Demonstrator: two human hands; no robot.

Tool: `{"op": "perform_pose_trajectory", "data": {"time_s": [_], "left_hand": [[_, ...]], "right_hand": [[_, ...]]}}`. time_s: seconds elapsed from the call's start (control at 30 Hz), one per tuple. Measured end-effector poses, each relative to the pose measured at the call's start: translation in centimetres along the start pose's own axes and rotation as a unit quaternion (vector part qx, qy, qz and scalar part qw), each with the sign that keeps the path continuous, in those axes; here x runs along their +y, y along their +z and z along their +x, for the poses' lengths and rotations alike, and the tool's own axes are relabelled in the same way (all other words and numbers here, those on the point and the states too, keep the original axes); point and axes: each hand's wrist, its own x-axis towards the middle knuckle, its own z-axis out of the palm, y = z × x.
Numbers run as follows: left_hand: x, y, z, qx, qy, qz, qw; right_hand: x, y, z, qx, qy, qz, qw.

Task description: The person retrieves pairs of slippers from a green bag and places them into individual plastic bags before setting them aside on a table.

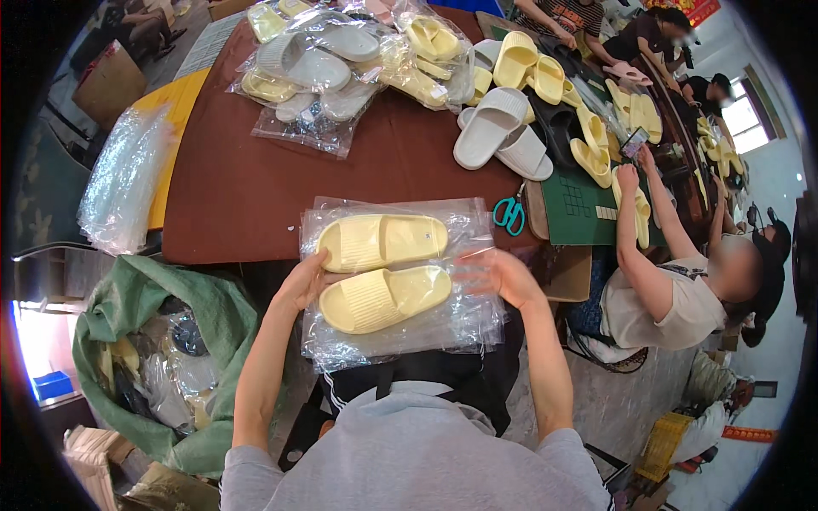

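Observation:
A pair of pale yellow slippers lies side by side on a stack of clear plastic bags [486, 336] in front of me, toes to the left. The upper slipper [413, 238] and the lower slipper [422, 288] each have a ribbed strap. My left hand [302, 283] is at the toe ends, its thumb and fingers closed about the edge of the upper slipper; some fingers are partly hidden. Beyond the heel ends, my right hand [504, 277] is open over the bags, its fingers spread, slightly blurred and holding nothing.
Bagged grey and yellow slippers [315, 64] pile up at the back of the brown table [221, 183]. Loose slippers [492, 128], teal scissors [509, 215] and a green mat [579, 213] lie right, near a co-worker [673, 294]. A green sack [119, 341] stands left, below more plastic bags [128, 179].

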Motion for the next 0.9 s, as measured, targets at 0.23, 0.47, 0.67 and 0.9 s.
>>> {"op": "perform_pose_trajectory", "data": {"time_s": [0.23, 0.47, 0.67, 0.9], "left_hand": [[-0.1, -0.1, 0.3, 0.021, -0.004, 0.000, 1.000], [-0.4, -0.4, 0.2, 0.019, 0.015, -0.002, 1.000], [-0.4, -1.0, 0.5, 0.043, 0.028, 0.031, 0.998], [-0.6, -0.8, 0.1, 0.027, 0.026, 0.020, 0.999]], "right_hand": [[4.7, -1.7, 1.3, 0.247, -0.028, -0.690, 0.680], [4.8, 0.1, 3.9, 0.010, -0.275, -0.488, 0.828], [7.3, -3.9, 6.3, 0.146, -0.132, -0.399, 0.895], [3.8, 2.2, 4.4, 0.033, -0.082, -0.424, 0.902]]}}
